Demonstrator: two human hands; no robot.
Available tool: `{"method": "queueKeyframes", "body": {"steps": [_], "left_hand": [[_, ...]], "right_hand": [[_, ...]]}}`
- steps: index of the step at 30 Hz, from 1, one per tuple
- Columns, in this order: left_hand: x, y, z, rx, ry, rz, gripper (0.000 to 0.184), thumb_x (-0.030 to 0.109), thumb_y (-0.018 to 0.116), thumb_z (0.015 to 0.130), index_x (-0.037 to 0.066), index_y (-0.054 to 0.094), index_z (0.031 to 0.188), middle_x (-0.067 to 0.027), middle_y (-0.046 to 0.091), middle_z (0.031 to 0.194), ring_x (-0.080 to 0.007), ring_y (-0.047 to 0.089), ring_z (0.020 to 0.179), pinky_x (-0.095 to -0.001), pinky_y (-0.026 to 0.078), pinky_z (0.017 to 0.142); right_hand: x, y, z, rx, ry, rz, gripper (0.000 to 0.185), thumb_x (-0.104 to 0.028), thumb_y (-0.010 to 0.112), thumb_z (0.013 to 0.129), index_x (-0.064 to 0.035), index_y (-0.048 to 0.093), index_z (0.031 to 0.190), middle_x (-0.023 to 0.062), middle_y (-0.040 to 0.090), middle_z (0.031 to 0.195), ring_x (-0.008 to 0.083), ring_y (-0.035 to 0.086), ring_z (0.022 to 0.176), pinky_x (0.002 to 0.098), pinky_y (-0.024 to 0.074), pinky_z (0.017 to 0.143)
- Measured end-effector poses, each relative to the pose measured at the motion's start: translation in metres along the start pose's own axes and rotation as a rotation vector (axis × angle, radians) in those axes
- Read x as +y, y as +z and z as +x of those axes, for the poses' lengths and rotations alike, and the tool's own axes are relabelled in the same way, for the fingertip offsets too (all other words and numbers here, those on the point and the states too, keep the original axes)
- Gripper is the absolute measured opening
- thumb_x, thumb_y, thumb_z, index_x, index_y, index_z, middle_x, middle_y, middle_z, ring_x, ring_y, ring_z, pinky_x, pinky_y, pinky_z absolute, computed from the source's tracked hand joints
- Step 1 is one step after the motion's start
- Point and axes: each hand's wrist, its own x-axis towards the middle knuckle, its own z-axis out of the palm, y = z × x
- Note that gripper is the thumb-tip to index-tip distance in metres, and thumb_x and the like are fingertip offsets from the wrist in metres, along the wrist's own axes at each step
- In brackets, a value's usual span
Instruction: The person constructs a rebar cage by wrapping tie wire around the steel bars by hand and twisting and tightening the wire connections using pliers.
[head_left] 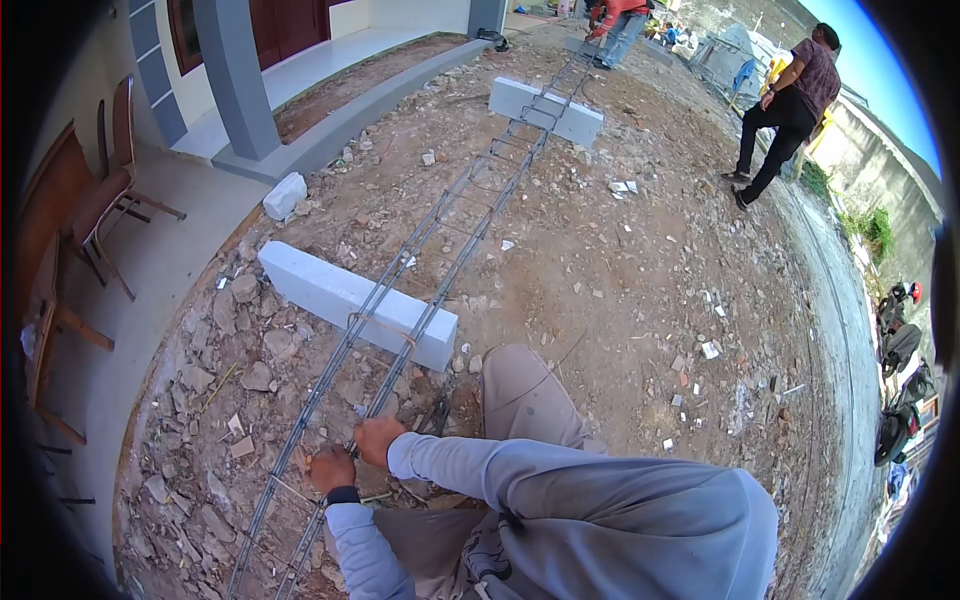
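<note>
A long steel rebar frame [448, 262], tied with thin crosswise stirrups, runs from the lower left up toward the far end. It lies over a near white block [330, 293] and a farther white block [514, 100]. My left hand [332, 468] has its fingers curled at the frame's right-hand bars. Just above and right of it, my right hand [380, 440] is closed on the same bars, near a stirrup. Both hands are close together, below the near block. Any small item between the fingers is hidden.
Rubble covers the ground [640, 300]. Chairs [115, 185] stand on the left paving beside a grey pillar [238, 90]. A person in red [618, 20] bends over the frame's far end. Another person [790, 100] walks at the upper right. A white lump [285, 196] lies near the paving.
</note>
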Motion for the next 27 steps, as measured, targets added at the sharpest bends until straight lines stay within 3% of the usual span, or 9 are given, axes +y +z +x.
{"method": "queueKeyframes", "body": {"steps": [2,5,7,11,17,20,23,26,27], "left_hand": [[-0.028,0.056,0.031,-0.206,0.171,0.128,0.026,0.026,0.054,0.083,0.002,0.064,0.089,-0.0150,0.066,0.084,-0.0320,0.065,0.078,-0.0413,0.050,0.062],[-0.011,0.018,0.037,-0.718,-0.210,-0.865,0.037,0.030,0.048,0.088,-0.004,0.062,0.087,-0.0185,0.067,0.086,-0.0307,0.067,0.070,-0.0452,0.052,0.066],[0.004,-0.011,0.035,-0.755,-0.290,-0.757,0.035,0.026,0.047,0.089,-0.005,0.062,0.087,-0.0180,0.067,0.084,-0.0277,0.067,0.066,-0.0409,0.055,0.062],[-0.024,0.044,0.055,-0.628,-0.006,-0.667,0.023,0.018,0.053,0.084,-0.001,0.065,0.080,-0.0169,0.067,0.077,-0.0270,0.068,0.067,-0.0409,0.051,0.047],[-0.044,0.065,0.067,-0.390,0.462,-0.333,0.026,0.018,0.054,0.081,-0.003,0.068,0.075,-0.0182,0.067,0.075,-0.0265,0.067,0.068,-0.0412,0.051,0.064],[-0.024,0.030,0.057,-0.441,0.375,-0.338,0.021,0.013,0.055,0.077,-0.003,0.068,0.074,-0.0190,0.067,0.075,-0.0253,0.067,0.070,-0.0381,0.051,0.063],[-0.003,0.009,0.047,-0.511,-0.004,-0.715,0.018,0.012,0.057,0.074,-0.002,0.068,0.074,-0.0192,0.067,0.075,-0.0265,0.067,0.069,-0.0395,0.050,0.063],[-0.005,0.033,0.068,-0.496,0.049,-0.727,0.017,0.010,0.057,0.073,-0.003,0.067,0.072,-0.0173,0.066,0.071,-0.0257,0.066,0.067,-0.0367,0.052,0.063],[-0.008,0.037,0.073,-0.466,0.211,-0.629,0.016,0.009,0.057,0.073,-0.004,0.066,0.071,-0.0168,0.065,0.070,-0.0245,0.065,0.065,-0.0361,0.050,0.061]], "right_hand": [[-0.002,-0.005,0.003,-0.012,0.036,0.019,0.025,-0.017,0.060,0.074,0.0020,0.063,0.089,0.0202,0.066,0.082,0.0352,0.066,0.079,0.0447,0.0525,0.070],[-0.009,-0.023,-0.001,-0.071,0.048,0.040,0.030,-0.025,0.063,0.076,0.0014,0.064,0.089,0.0199,0.066,0.086,0.0346,0.066,0.082,0.0440,0.0525,0.072],[-0.006,-0.015,0.002,-0.069,0.039,0.046,0.036,-0.032,0.064,0.076,0.0017,0.064,0.089,0.0200,0.066,0.087,0.0346,0.066,0.083,0.0439,0.0525,0.073],[-0.004,-0.010,0.000,-0.019,0.071,0.091,0.039,-0.036,0.064,0.077,0.0018,0.064,0.089,0.0204,0.066,0.088,0.0349,0.065,0.084,0.0440,0.0524,0.073],[-0.004,-0.010,-0.001,-0.012,0.078,0.094,0.029,-0.024,0.061,0.077,0.0018,0.064,0.090,0.0205,0.066,0.089,0.0355,0.065,0.084,0.0448,0.0523,0.072],[-0.004,-0.003,0.000,-0.005,0.086,0.115,0.027,-0.022,0.060,0.077,0.0007,0.064,0.090,0.0206,0.066,0.089,0.0360,0.065,0.084,0.0453,0.0521,0.073],[-0.004,-0.007,-0.005,0.009,0.101,0.144,0.024,-0.021,0.059,0.077,-0.0016,0.065,0.090,0.0203,0.066,0.087,0.0359,0.065,0.085,0.0451,0.0522,0.073],[0.005,0.019,0.013,0.005,0.212,0.240,0.022,-0.022,0.058,0.078,-0.0036,0.067,0.087,0.0197,0.066,0.084,0.0345,0.065,0.083,0.0453,0.0522,0.071],[0.014,0.032,0.024,-0.004,0.004,0.076,0.022,-0.022,0.057,0.079,-0.0036,0.067,0.086,0.0192,0.066,0.083,0.0339,0.065,0.081,0.0447,0.0521,0.070]]}}
